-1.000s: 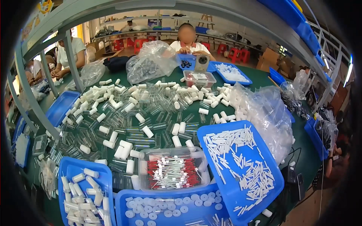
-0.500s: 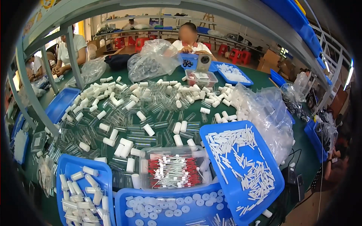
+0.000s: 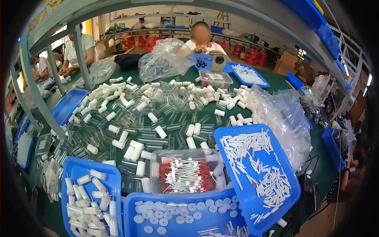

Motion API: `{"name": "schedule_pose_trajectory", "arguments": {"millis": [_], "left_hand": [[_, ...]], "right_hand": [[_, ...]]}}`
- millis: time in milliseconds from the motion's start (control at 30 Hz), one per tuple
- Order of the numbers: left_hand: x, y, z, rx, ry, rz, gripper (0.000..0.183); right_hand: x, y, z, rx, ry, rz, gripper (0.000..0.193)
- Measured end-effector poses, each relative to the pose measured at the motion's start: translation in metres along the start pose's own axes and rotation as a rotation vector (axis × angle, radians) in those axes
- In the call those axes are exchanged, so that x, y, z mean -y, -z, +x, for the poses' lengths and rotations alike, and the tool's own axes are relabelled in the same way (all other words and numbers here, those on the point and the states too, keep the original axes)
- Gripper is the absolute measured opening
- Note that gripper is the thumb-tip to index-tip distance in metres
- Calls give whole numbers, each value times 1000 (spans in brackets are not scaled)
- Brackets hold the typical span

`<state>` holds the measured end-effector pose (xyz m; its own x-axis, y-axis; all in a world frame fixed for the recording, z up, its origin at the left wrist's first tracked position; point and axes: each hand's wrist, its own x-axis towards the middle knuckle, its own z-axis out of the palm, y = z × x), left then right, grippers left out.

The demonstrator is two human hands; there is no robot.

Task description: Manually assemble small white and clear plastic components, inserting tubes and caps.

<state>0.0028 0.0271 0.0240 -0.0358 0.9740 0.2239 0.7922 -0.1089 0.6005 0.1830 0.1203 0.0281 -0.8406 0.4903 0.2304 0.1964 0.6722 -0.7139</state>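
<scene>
Neither of my hands shows in the head view. Nearest to me, a blue tray [image 3: 136, 221] holds flat white discs with small holes and a few thin clear rods. Above it stands a clear plastic box [image 3: 156, 189] with many thin white sticks with red ends [image 3: 185, 173]. On the left, a blue tray [image 3: 71, 164] carries clear tubes fitted with white cylinders [image 3: 83, 202]. A tilted blue tray [image 3: 242, 189] on the right overlaps the front tray and holds short white sticks [image 3: 272, 189].
Loose clear tubes [image 3: 148, 141] and white cylinders [image 3: 160, 131] cover the green table [image 3: 260, 77]. A clear plastic bag [image 3: 280, 118] lies right. Grey metal posts [image 3: 35, 85] rise left, with a beam [image 3: 237, 15] overhead. A person [image 3: 205, 43] sits opposite; others are far left.
The whole view has shifted slightly, so the table and trays appear a little further right. No thing on the table has visibly been moved.
</scene>
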Motion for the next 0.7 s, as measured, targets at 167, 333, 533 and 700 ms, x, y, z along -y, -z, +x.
{"name": "schedule_pose_trajectory", "arguments": {"millis": [167, 333, 533, 700], "left_hand": [[-5, 3, 3, 20, 35, -24, 17], [-6, 4, -2, -12, 20, -32, 15], [-13, -2, -9, -58, 0, -10, 13], [-8, -8, -13, -127, -92, -17, 12]], "right_hand": [[1, -2, -1, -22, 10, -47, 22], [6, -2, -2, -63, 65, -101, 24], [8, -7, -11, -137, 88, -162, 19], [9, -15, -14, -260, 51, -138, 14]]}}
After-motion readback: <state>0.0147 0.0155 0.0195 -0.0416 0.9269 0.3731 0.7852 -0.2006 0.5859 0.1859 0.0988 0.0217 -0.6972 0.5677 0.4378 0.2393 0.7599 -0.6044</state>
